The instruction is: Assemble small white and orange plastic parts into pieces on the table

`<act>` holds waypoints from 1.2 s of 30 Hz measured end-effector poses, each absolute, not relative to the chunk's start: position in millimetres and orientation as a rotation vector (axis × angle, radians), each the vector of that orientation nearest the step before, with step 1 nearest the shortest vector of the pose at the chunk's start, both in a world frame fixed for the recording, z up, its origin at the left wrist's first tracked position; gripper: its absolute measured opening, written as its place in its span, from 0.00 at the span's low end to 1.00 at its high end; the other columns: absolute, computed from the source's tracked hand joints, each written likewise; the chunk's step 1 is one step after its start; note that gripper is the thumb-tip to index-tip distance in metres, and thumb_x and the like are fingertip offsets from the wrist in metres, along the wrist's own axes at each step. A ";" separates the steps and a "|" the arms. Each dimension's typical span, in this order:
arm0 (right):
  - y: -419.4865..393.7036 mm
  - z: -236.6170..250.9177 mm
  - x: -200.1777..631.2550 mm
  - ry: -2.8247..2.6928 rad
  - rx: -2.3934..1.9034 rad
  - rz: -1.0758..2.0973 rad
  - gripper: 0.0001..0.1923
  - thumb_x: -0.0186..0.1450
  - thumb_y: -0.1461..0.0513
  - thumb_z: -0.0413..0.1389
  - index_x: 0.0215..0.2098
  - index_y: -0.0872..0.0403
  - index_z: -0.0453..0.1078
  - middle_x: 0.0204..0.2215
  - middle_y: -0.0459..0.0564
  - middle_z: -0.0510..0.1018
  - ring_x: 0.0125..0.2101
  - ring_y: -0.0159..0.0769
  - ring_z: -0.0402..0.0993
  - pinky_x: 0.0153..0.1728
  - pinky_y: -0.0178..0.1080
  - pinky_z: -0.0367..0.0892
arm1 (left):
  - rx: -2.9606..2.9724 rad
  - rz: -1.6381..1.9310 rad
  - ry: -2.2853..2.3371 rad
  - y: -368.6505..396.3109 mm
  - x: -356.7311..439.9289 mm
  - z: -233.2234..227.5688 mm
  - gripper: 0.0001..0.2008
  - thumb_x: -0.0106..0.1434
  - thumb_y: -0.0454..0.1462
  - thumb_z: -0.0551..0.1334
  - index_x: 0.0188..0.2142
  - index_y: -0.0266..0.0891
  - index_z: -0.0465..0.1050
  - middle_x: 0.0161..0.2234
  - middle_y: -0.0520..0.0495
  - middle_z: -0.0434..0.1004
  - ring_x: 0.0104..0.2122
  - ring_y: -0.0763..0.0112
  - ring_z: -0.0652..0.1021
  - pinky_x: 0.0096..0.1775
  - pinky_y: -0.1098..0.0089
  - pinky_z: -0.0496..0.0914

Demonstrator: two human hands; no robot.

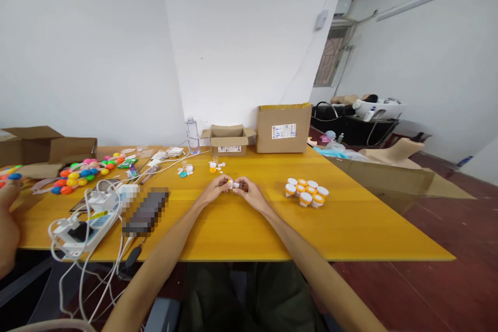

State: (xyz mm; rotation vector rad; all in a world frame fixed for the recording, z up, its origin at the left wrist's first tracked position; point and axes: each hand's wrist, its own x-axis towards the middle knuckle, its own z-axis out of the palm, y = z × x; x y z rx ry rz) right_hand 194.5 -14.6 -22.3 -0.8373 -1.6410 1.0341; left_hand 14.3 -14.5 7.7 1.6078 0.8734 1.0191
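Over the middle of the yellow table [233,238], my left hand [216,188] and my right hand [250,193] meet around a small white-and-orange plastic piece [233,184]. Fingers of both hands are closed on it, and they hide part of it. Just beyond lie small loose parts [213,166], white, orange and clear. Slightly left of those is another little group of white and teal parts [185,170]. To the right of my right hand stands a cluster of several small round containers [306,191] with white and orange tops.
A small open carton [229,142], a larger cardboard box [284,129] and a clear bottle [192,136] line the wall. Leftward lie a power strip [87,231] with tangled cables, a blurred dark device [146,212], colourful balls [73,179] and another person's hand [7,194].
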 end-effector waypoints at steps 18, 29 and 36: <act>-24.6 -10.0 191.8 -1.531 -0.899 0.859 0.20 0.57 0.43 0.58 0.29 0.51 0.70 0.24 0.44 0.74 0.25 0.34 0.68 0.29 0.37 0.65 | 1.618 1.005 0.873 -11.7 13.4 0.4 0.20 0.47 0.45 0.75 0.34 0.38 0.71 0.34 0.49 0.78 0.36 0.68 0.77 0.44 0.66 0.69; -31.1 -6.6 194.9 -1.535 -1.168 0.396 0.16 0.59 0.48 0.54 0.24 0.50 0.64 0.20 0.44 0.71 0.23 0.34 0.65 0.27 0.36 0.61 | 1.651 0.972 0.947 -15.0 16.5 0.6 0.21 0.42 0.41 0.76 0.29 0.39 0.68 0.27 0.53 0.77 0.29 0.71 0.76 0.37 0.68 0.69; -30.7 -7.1 194.9 -1.547 -1.180 0.368 0.18 0.63 0.46 0.51 0.25 0.50 0.66 0.20 0.44 0.72 0.22 0.34 0.65 0.27 0.35 0.61 | 1.656 0.980 0.969 -13.7 15.8 -0.4 0.20 0.42 0.41 0.76 0.28 0.39 0.67 0.27 0.53 0.77 0.30 0.71 0.77 0.38 0.68 0.70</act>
